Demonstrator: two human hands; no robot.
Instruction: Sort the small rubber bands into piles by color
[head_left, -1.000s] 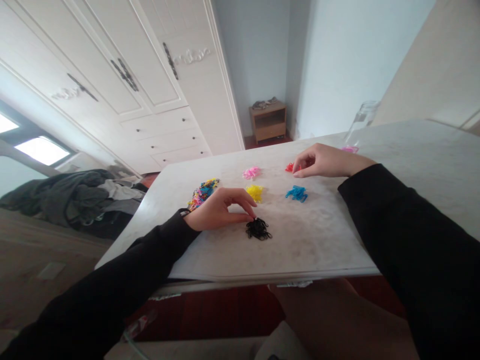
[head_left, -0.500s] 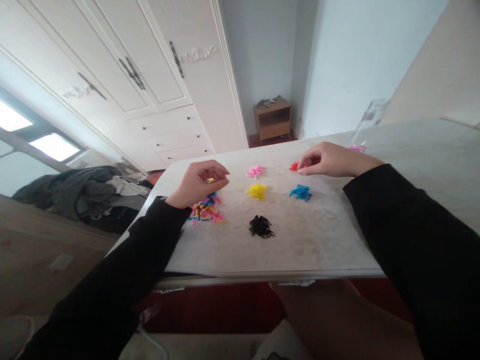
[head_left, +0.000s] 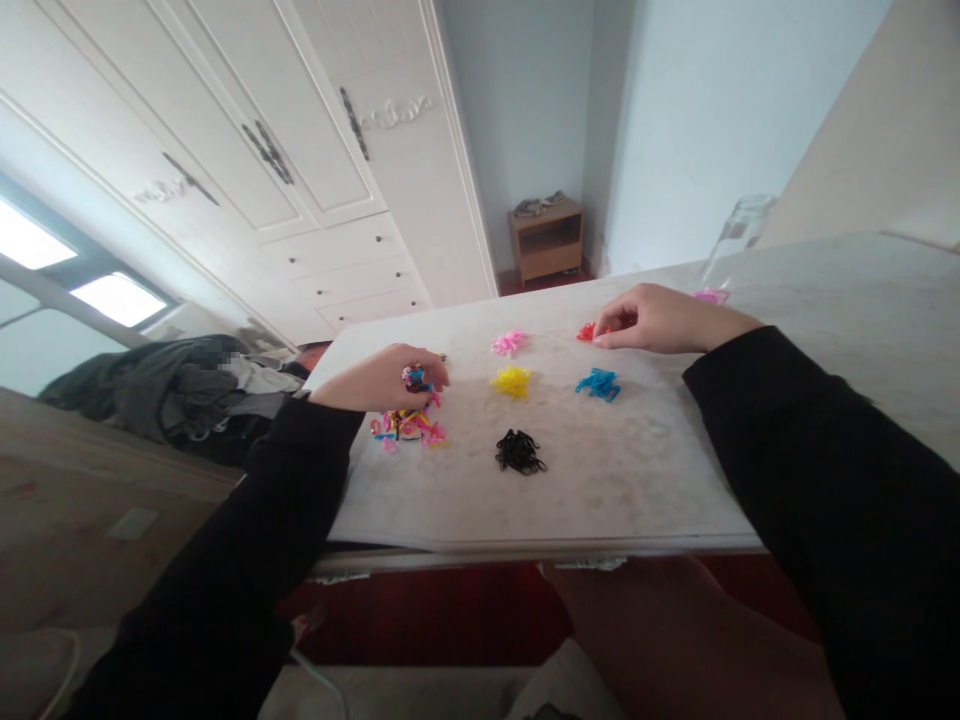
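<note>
Covering part of the mixed pile of small bands at the left side of the table, the left hand has its fingers curled and its thumb apart from them. Multicoloured bands show in the gap; cannot tell whether any are gripped.

Right hand: at the red pile, covering its right part. Thumb and forefinger nearly meet there; cannot tell whether a band is pinched between them.

Layout of single-colour piles, all lying on the table between or near the hands: pink pile in the far row, left of red; yellow pile just nearer than pink; blue pile nearer than red; black pile nearest the wearer, apart from the rest.

Surroundings: clear bottle beyond the right wrist, with a pink object at its lower end. Wooden nightstand past the far edge.
</note>
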